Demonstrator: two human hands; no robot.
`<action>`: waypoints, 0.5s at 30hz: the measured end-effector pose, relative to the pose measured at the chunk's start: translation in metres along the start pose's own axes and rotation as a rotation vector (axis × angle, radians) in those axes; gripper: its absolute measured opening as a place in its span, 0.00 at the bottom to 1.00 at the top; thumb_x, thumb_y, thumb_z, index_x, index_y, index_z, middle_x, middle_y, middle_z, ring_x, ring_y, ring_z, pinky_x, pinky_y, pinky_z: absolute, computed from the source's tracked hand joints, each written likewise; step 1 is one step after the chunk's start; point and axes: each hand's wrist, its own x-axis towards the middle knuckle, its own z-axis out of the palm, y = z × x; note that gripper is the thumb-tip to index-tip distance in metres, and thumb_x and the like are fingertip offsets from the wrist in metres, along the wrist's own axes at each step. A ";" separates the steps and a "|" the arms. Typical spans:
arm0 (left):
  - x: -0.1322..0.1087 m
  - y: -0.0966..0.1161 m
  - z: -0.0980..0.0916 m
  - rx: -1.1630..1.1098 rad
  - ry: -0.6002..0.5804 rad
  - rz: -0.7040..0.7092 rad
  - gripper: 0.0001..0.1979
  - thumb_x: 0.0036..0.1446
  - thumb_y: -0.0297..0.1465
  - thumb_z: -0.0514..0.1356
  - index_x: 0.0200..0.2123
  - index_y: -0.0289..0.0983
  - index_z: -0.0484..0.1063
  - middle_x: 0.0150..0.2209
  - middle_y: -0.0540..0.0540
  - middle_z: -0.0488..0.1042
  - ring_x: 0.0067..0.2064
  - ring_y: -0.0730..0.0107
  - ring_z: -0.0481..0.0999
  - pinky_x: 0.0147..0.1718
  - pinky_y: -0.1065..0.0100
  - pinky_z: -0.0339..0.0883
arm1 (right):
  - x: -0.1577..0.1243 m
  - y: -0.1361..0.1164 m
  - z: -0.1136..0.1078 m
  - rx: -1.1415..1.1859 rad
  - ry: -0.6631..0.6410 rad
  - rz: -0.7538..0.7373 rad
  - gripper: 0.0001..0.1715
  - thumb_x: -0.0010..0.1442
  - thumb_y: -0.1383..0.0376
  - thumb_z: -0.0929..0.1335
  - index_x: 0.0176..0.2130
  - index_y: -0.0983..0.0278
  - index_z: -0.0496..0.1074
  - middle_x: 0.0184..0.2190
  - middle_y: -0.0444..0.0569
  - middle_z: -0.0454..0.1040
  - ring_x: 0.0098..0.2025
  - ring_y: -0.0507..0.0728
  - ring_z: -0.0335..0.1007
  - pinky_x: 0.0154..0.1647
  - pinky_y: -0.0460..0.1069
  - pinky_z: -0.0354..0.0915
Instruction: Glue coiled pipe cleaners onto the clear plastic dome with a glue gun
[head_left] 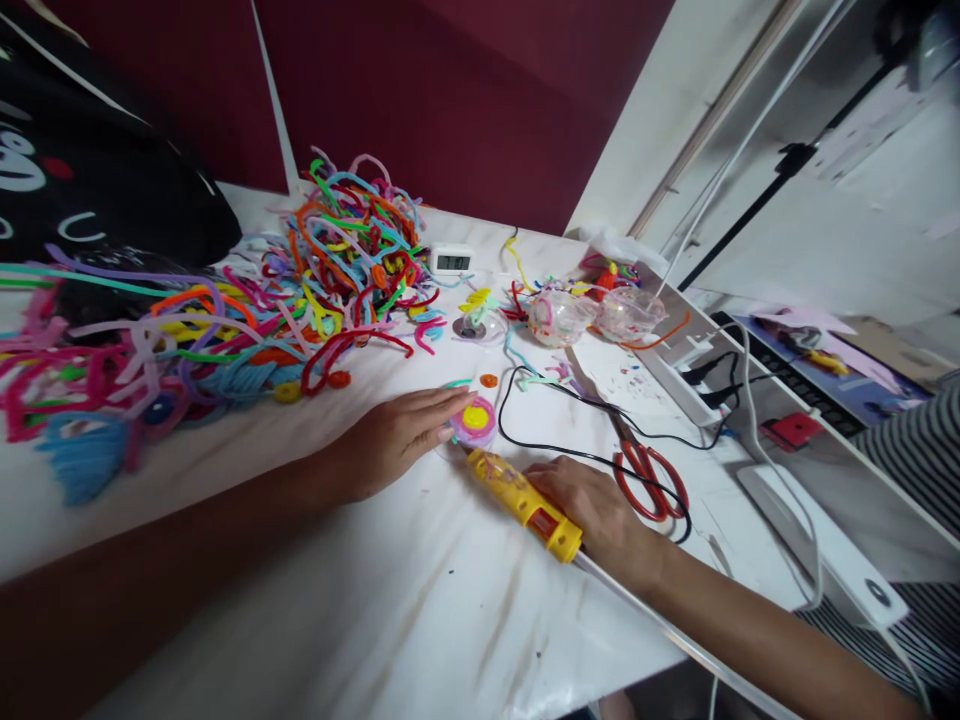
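1. The left hand [397,435] lay flat on the white bench [360,600], fingers stretched out and holding nothing, its fingertips touching a small round coiled piece [474,420] with a yellow centre and pink-purple rim.
2. The right hand [600,510] rested beside a yellow glue gun [525,503], fingers curled loosely against its body; whether it truly gripped the tool could not be told. The gun's nozzle pointed toward the coiled piece, just beside it.
3. The step in hand looked like gluing: the piece pinned down by the left fingers while the gun was brought to it.
4. The next move would call for a steady nozzle at the coil's edge and fingertips kept away from hot glue.
5. Red-handled scissors [649,480] lay just right of the right hand, a black cord [555,455] looping past them.
6. A heap of coloured pipe cleaners [247,310] covered the bench's far left; two clear bowls [592,315] and a small digital clock [452,261] stood farther back.
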 end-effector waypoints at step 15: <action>-0.002 -0.003 0.002 0.001 0.002 -0.006 0.23 0.68 0.36 0.48 0.64 0.40 0.62 0.65 0.47 0.64 0.64 0.65 0.65 0.64 0.64 0.57 | -0.002 0.001 0.001 -0.084 -0.038 -0.065 0.17 0.68 0.69 0.60 0.56 0.67 0.61 0.37 0.58 0.78 0.36 0.60 0.74 0.35 0.54 0.72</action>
